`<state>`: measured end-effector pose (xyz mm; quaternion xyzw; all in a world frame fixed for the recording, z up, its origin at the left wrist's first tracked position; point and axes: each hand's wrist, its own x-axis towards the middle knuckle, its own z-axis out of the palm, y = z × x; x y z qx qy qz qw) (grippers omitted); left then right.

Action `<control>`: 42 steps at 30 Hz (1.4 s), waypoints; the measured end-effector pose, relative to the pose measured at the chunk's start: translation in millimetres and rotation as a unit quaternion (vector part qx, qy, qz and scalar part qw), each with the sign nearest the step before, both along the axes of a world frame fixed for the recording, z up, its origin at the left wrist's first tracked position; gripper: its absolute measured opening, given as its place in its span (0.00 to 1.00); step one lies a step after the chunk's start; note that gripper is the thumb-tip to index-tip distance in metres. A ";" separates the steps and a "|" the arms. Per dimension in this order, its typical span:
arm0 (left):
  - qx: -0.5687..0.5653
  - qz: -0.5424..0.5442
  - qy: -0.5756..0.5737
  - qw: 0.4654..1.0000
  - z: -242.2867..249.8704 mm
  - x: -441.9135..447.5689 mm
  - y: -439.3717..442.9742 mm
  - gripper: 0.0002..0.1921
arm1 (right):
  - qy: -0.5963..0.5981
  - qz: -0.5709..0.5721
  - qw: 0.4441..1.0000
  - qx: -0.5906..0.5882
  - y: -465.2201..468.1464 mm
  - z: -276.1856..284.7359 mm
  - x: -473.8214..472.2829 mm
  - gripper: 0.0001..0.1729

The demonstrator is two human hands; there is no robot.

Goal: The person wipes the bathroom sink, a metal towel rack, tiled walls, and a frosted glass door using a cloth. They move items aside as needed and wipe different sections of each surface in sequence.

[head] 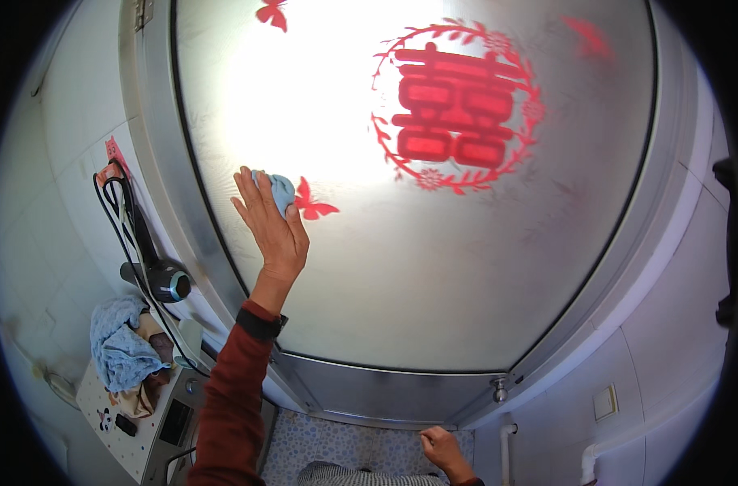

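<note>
My left hand [270, 225] presses a folded light-blue cloth [280, 193] flat against the frosted glass pane [369, 273] of a metal-framed door. The cloth shows between the spread fingers and the thumb, just left of a red butterfly decal [314, 203]. Higher up and to the right on the pane is a red double-happiness decal [457, 109] inside a leafy wreath. Low in the view, my right hand [440, 446] hangs below the door knob [499, 390], its fingers curled in, touching nothing that shows.
On the left wall hangs a hair dryer [162, 280] with looped cords. Beneath it, a washing machine [144, 434] bears a blue towel [117, 346], other cloths and a small black object [126, 424]. White pipes [507, 449] run low on the right. The floor has pebble-patterned tiles [344, 440].
</note>
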<state>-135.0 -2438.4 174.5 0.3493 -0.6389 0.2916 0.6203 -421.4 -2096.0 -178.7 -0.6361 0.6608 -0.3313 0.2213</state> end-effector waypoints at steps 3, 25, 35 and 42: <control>0.013 -0.002 0.042 0.999 -8.1 -38.3 12.5 0.33 | -0.004 0.034 0.999 -0.024 -9.1 11.4 -7.5 0.09; 0.004 -0.132 -0.350 0.927 58.1 -318.8 105.0 0.35 | -0.002 0.002 0.998 -0.062 23.4 -2.1 -166.3 0.09; 0.014 0.156 0.131 0.979 148.5 -68.4 4.3 0.29 | -0.007 -0.019 1.000 -0.006 16.2 -25.7 -198.6 0.11; -0.066 0.009 0.183 0.981 196.1 -135.3 -1.1 0.28 | -0.021 -0.016 1.000 0.007 10.3 -39.7 -208.9 0.12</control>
